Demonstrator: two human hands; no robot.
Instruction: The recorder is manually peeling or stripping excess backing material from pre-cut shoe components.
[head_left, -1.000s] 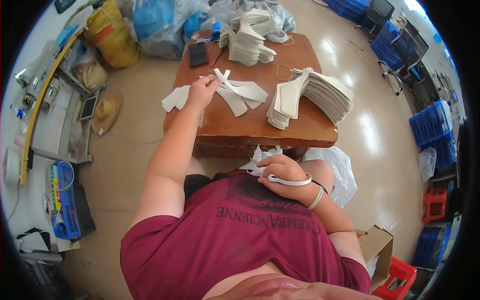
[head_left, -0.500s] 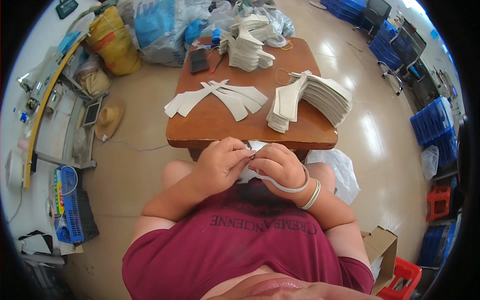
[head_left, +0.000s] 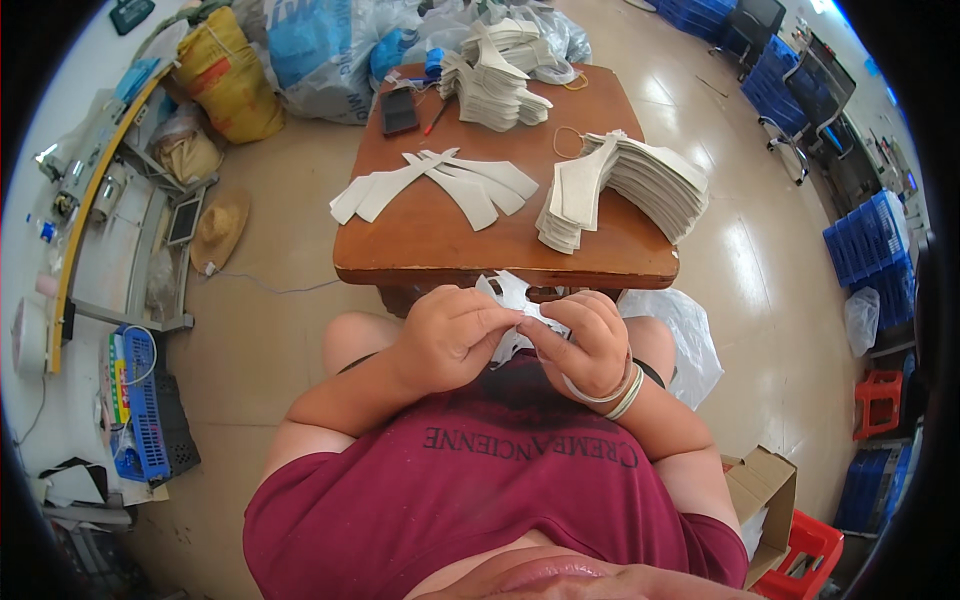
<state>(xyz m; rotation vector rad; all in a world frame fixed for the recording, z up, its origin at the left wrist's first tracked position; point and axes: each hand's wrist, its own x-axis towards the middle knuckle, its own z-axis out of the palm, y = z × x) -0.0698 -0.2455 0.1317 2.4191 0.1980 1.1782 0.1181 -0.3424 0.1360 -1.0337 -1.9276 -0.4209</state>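
My left hand point(head_left: 450, 335) and my right hand point(head_left: 585, 340) meet over my lap, just in front of the wooden table point(head_left: 430, 250). Both pinch a thin white cut piece point(head_left: 512, 297) that sticks up between them. A white band point(head_left: 600, 393) loops round my right wrist. On the table lie several flat white strips point(head_left: 440, 185) fanned out at the left, a thick stack of white cut pieces point(head_left: 625, 185) at the right, and another pile point(head_left: 495, 75) at the far edge.
A dark phone point(head_left: 398, 110) and a red pen point(head_left: 437, 118) lie on the table's far side. Sacks and plastic bags point(head_left: 300, 55) stand behind it. Blue crates point(head_left: 870, 250) line the right, a cardboard box point(head_left: 760, 495) and red stool point(head_left: 810, 555) near right, a blue basket point(head_left: 145, 400) left.
My left hand has come back from the strips on the table to my lap and now grips the white piece together with my right hand.
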